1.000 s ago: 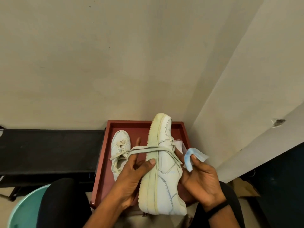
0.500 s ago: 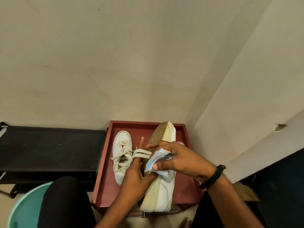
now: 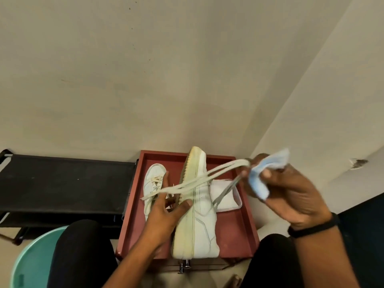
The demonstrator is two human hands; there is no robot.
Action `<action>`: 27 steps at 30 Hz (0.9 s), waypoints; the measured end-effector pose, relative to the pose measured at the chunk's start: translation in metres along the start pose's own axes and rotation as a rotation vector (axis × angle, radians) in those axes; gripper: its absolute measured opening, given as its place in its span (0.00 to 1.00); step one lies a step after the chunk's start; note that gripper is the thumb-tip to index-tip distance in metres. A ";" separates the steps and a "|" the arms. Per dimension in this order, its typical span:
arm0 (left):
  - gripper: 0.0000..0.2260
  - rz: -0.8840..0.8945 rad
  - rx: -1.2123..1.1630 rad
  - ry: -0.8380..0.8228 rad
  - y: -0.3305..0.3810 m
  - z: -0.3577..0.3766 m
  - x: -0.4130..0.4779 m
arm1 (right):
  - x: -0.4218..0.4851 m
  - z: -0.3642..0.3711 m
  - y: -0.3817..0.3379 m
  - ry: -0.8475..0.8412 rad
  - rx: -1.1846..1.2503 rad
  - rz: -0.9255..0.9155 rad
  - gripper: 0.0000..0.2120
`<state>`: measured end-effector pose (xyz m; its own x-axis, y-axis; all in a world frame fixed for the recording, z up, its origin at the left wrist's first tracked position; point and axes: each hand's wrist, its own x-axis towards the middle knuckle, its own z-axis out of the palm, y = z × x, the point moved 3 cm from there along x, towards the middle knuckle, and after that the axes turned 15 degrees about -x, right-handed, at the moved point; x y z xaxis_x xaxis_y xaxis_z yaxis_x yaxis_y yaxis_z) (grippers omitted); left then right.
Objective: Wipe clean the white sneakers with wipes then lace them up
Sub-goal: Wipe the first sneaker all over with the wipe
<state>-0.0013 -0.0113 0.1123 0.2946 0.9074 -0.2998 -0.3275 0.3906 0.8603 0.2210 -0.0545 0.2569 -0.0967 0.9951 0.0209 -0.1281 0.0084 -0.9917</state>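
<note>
Curled at the sole edge, the left hand (image 3: 164,213) grips the sneaker (image 3: 199,215), tipped on its side over the red tray (image 3: 239,225), long axis near-to-far, toe pointing far. The right hand (image 3: 286,192) pinches a blue wipe (image 3: 261,175) and the laces (image 3: 207,179), now pulled out right of the shoe it covered half a second ago.

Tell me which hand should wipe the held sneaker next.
Right, probably. The right hand holds the blue wipe and the pulled lace, while the left hand grips the sneaker, steadying it above the red tray.
</note>
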 end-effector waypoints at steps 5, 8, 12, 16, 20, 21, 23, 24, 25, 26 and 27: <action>0.39 -0.035 -0.154 0.040 0.012 -0.006 0.002 | -0.037 -0.065 -0.021 0.338 0.196 -0.102 0.16; 0.37 -0.026 -0.195 0.056 0.015 -0.010 0.005 | -0.049 -0.079 -0.010 0.513 0.164 -0.039 0.12; 0.31 -0.076 -0.290 0.020 0.022 -0.012 0.003 | -0.054 -0.065 0.026 0.586 0.055 0.162 0.08; 0.23 -0.139 -0.346 -0.013 0.032 -0.015 0.000 | -0.056 -0.040 0.071 0.490 -0.380 0.448 0.12; 0.25 -0.174 -0.356 -0.090 0.038 -0.017 -0.006 | -0.051 -0.027 0.096 0.249 -1.035 0.494 0.09; 0.28 -0.191 -0.358 -0.114 0.038 -0.017 -0.010 | -0.050 -0.025 0.095 0.254 -1.181 0.526 0.09; 0.27 -0.209 -0.338 -0.134 0.032 -0.015 -0.018 | -0.047 -0.017 0.082 0.370 -1.250 0.505 0.07; 0.24 -0.203 -0.315 -0.119 0.027 -0.013 -0.022 | -0.046 -0.014 0.075 0.454 -1.167 0.414 0.05; 0.22 -0.192 -0.290 -0.091 0.022 -0.011 -0.025 | -0.045 -0.012 0.069 0.514 -1.020 0.317 0.02; 0.23 -0.185 -0.265 -0.065 0.016 -0.010 -0.027 | -0.043 -0.007 0.061 0.542 -0.880 0.227 0.03; 0.25 -0.183 -0.246 -0.049 0.009 -0.009 -0.029 | -0.040 -0.002 0.055 0.531 -0.783 0.139 0.08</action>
<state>-0.0210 -0.0322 0.1252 0.4098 0.8124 -0.4149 -0.4708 0.5780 0.6666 0.2199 -0.0940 0.2010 0.4235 0.9055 0.0276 0.5663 -0.2408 -0.7882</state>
